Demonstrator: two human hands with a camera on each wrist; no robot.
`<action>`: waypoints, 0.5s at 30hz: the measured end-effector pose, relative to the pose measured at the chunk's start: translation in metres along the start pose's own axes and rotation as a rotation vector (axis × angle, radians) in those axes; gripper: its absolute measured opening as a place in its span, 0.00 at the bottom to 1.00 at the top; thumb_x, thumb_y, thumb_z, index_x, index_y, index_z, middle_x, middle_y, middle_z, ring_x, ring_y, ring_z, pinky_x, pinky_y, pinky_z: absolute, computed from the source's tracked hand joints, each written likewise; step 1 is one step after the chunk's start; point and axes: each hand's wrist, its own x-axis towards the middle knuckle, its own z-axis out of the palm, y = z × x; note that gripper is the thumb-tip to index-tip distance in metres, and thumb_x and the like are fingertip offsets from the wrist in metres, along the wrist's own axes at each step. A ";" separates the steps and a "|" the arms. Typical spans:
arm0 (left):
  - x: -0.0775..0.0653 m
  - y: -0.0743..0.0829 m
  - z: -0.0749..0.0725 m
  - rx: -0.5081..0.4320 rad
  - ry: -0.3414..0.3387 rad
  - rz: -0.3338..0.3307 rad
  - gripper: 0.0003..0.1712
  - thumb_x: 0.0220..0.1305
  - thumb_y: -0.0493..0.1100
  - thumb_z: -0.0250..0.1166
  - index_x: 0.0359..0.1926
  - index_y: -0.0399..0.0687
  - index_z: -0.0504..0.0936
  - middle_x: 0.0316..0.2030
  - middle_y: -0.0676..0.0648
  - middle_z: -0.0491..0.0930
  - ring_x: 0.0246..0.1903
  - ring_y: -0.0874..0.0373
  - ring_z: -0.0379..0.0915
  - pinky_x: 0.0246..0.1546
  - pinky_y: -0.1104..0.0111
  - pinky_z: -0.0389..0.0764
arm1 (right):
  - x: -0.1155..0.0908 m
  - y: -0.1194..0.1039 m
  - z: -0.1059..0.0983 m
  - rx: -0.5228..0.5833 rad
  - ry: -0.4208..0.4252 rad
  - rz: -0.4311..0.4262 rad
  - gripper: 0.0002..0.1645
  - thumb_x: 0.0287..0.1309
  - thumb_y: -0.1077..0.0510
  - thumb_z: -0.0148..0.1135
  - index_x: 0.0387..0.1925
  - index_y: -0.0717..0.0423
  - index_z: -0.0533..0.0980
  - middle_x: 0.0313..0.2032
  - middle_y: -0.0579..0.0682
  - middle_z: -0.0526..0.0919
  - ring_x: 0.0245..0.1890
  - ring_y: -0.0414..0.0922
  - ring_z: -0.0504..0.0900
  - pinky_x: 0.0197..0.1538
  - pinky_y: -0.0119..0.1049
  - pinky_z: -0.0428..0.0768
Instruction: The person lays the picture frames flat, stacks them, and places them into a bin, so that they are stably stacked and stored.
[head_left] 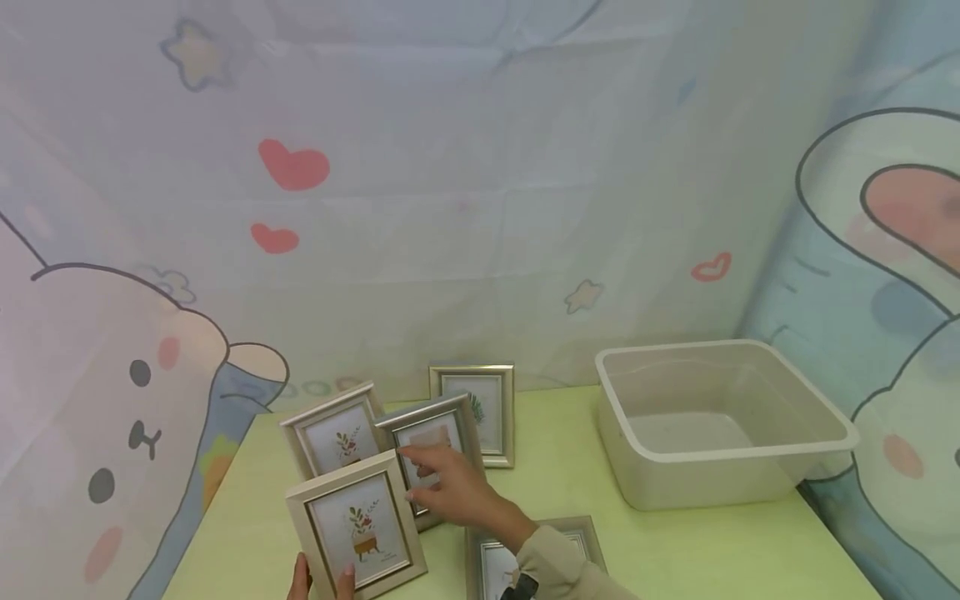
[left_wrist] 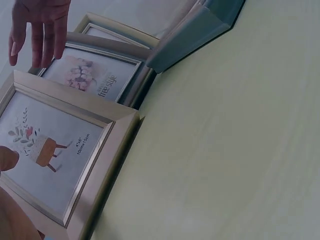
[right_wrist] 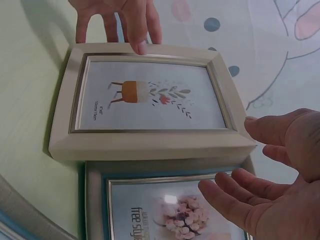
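Observation:
A cream picture frame (head_left: 360, 525) with a potted-plant print is tilted up at the front left. My left hand (right_wrist: 122, 20) grips its edge, thumb on the front and the other fingers behind. At the frame's upper right corner is my right hand (head_left: 453, 492), its thumb tip right by that corner and its fingers spread, holding nothing. Under those fingers stands a silver-grey frame (left_wrist: 115, 82) with a pink flower print. Another cream frame (head_left: 333, 433) with a plant print stands behind, partly hidden by the held one.
A gold-edged frame (head_left: 510, 417) with a green leaf print stands at the back by the wall cloth. Partly beneath my right sleeve (head_left: 562, 567) is a grey frame (head_left: 592, 542). A white plastic bin (head_left: 720, 471) stands on the right of the yellow-green table (head_left: 555, 433).

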 end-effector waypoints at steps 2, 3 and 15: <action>-0.001 0.005 -0.001 -0.038 -0.001 0.000 0.49 0.63 0.52 0.69 0.76 0.37 0.56 0.64 0.22 0.68 0.61 0.25 0.65 0.58 0.32 0.66 | 0.003 -0.001 0.003 -0.026 -0.011 0.009 0.35 0.59 0.64 0.68 0.68 0.57 0.70 0.63 0.59 0.76 0.53 0.57 0.82 0.44 0.20 0.81; -0.002 0.007 -0.002 -0.062 0.001 0.004 0.48 0.63 0.49 0.70 0.75 0.35 0.57 0.63 0.21 0.69 0.61 0.25 0.66 0.58 0.33 0.67 | 0.004 -0.001 0.005 -0.032 -0.018 0.017 0.36 0.59 0.64 0.68 0.69 0.56 0.70 0.62 0.59 0.76 0.53 0.56 0.82 0.44 0.20 0.81; -0.005 0.039 -0.018 -0.146 -0.123 0.022 0.36 0.68 0.46 0.64 0.69 0.31 0.65 0.55 0.24 0.77 0.56 0.30 0.72 0.44 0.57 0.82 | 0.018 -0.001 0.011 -0.167 0.030 -0.039 0.27 0.64 0.63 0.64 0.65 0.54 0.75 0.52 0.53 0.84 0.46 0.44 0.86 0.57 0.40 0.81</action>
